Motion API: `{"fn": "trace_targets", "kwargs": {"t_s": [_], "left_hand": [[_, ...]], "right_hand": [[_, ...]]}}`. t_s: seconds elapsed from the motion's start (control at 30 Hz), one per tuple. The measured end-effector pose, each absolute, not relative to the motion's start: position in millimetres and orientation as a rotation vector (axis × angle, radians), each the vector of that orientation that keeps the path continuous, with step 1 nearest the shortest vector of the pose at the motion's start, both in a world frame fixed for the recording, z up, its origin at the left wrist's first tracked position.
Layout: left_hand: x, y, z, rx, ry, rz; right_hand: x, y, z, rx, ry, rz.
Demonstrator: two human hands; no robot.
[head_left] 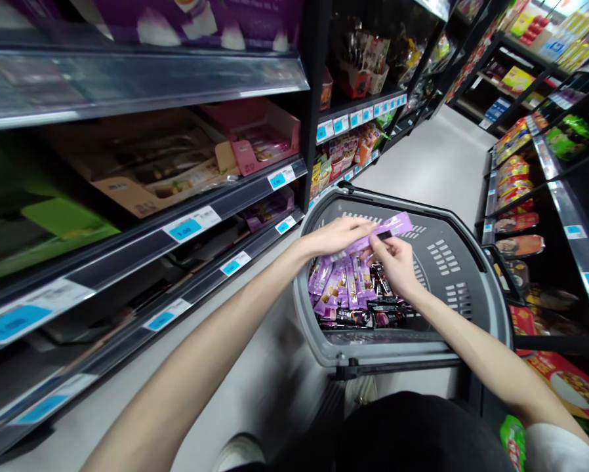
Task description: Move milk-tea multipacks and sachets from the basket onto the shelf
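Over a grey shopping basket (471, 249), my left hand (341, 235) is closed around a purple snack packet (397, 225), its fingers stretched along the packet. My right hand (395, 259) pinches the same packet from the other side, thumb on top. Whether more than one packet is between the hands is hard to tell. Beneath them, several purple packets (341, 288) lie in a loose pile in the basket. Black packets (346, 319) lie at the near side, partly under the purple ones. My right fingertips are partly hidden.
Store shelves (186, 226) with blue price tags run close along the left. A pink carton (269, 141) of packets sits on one. More shelves (560, 190) with bagged goods stand at the right. A pale floor aisle (432, 154) stretches ahead between them.
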State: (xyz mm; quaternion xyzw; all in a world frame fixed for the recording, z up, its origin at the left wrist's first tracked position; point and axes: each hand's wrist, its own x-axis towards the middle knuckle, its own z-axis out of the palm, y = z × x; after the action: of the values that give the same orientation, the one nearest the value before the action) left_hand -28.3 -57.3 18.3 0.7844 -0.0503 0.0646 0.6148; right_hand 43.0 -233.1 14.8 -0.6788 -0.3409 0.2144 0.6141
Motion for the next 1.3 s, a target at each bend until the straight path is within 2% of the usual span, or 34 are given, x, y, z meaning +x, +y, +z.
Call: {"fn": "trace_targets", "kwargs": {"t_s": [0.17, 0.47, 1.3], "left_hand": [[-22, -55, 14, 1.535, 0.176, 0.378], [-23, -53, 15, 1.364, 0.242, 0.552], [-23, -53, 15, 1.357, 0.240, 0.521]], "right_hand": [[69, -236, 28, -1.503, -0.508, 0.248], [67, -236, 30, -1.379, -0.409, 0.373], [66, -238, 32, -1.396, -0.464, 0.468]]}}
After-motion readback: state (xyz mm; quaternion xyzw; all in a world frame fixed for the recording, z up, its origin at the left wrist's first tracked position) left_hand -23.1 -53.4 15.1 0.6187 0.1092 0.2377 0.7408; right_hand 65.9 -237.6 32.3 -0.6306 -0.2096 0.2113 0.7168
